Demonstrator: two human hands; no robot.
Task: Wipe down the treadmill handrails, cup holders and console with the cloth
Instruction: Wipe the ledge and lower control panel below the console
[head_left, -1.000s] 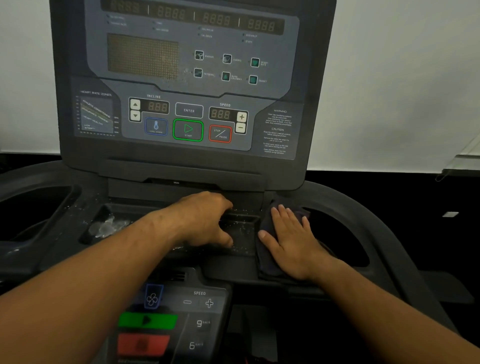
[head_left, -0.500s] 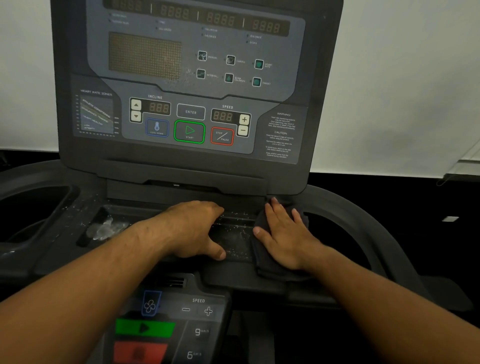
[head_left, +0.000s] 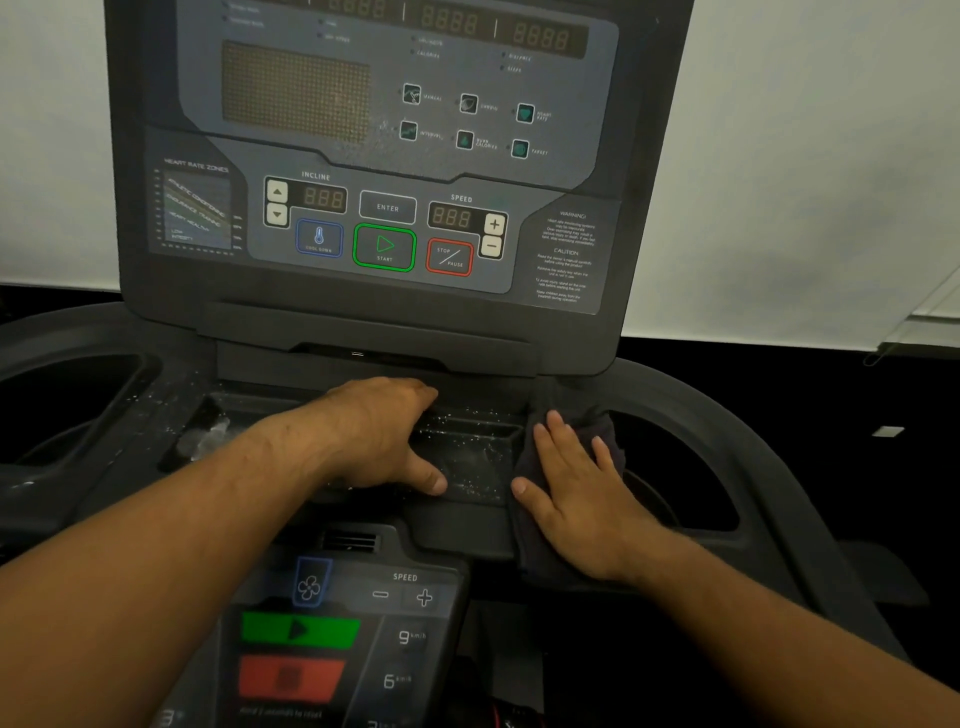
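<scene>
While my right hand (head_left: 576, 499) lies flat on the cloth (head_left: 609, 430), fingers straight and slightly spread with the palm pressing down, I see that dark cloth bunched on the ledge at the 3 o'clock edge of the shallow tray (head_left: 483, 457) under the console (head_left: 363, 156). Its folds show beyond my fingertips at 12 o'clock and run down past my thumb side toward 6 o'clock. My left hand (head_left: 379, 431) sits on the 9 o'clock part of the tray. The thumb is stretched along the near rim and the fingers are bent down out of sight, so I cannot tell whether they grip anything. White specks (head_left: 467, 422) dot the tray floor between my hands. One cup holder (head_left: 680, 467) opens just at 3 o'clock of the cloth. At 6 o'clock a keypad (head_left: 363, 623) shows a green and a red button.
</scene>
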